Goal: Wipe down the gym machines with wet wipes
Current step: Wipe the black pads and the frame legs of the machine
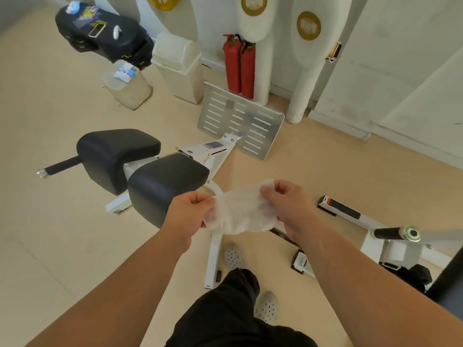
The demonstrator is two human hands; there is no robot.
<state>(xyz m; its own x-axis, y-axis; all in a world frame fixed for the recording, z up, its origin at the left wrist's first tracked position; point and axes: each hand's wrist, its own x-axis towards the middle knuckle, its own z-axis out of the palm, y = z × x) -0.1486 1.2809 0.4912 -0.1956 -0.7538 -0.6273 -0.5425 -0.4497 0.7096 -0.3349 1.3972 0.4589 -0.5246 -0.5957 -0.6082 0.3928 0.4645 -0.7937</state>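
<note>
Stretching a wet wipe (240,211) out between both hands, the person stands over a white-framed gym machine. The left hand (190,211) pinches the wipe's left edge between thumb and curled fingers. The right hand (288,204) pinches its upper right corner the same way. The sheet hangs in the air between them, partly spread and crumpled, touching no part of the machine.

Just beyond the left hand, and partly hidden by it, is the nearer black pad (165,184). A second black pad (117,156) sits further out to the left, with a black grip bar (62,165) projecting past it. The white frame (213,259) runs beneath the hands and on ahead to a slotted metal footplate (240,121), well apart from them. Past that, by the wall, stand two red fire extinguishers (239,66), a lidded bin (178,63) and a clear tub (126,88) holding what looks like a pack of wipes. Off to the right of the right hand, lower down, is a foam-grip handle (390,233) with a chrome end.

The step in hand looks like opening out the wipe before any wiping. The next move would call for gathering the sheet under one flat palm and bringing it down onto the nearer black pad. Even pressure would be needed so the thin, wet sheet does not bunch on the textured cover.
</note>
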